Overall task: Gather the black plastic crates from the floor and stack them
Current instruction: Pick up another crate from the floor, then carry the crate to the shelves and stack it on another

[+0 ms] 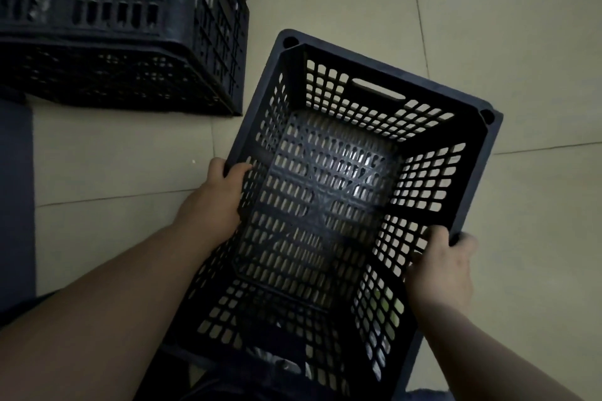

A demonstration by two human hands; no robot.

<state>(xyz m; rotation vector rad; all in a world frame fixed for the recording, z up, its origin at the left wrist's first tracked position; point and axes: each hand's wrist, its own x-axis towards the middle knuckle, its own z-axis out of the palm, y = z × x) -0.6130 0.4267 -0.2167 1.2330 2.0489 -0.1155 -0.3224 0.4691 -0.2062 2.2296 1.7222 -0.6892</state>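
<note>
A black perforated plastic crate [384, 75] fills the middle of the view, open side up and empty, turned at an angle. My left hand [218, 195] grips its left rim, thumb over the edge. My right hand [443, 267] grips the right rim, fingers wrapped around it. Whether the crate rests on the floor or is lifted off it is unclear. At the upper left stands a stack of black crates [130, 26], at least two high, cut off by the frame edge.
Pale floor tiles [488, 26] spread to the right and behind the held crate. A dark strip [16, 189], perhaps a mat, runs down the left edge. Dark clothing shows at the bottom under the crate.
</note>
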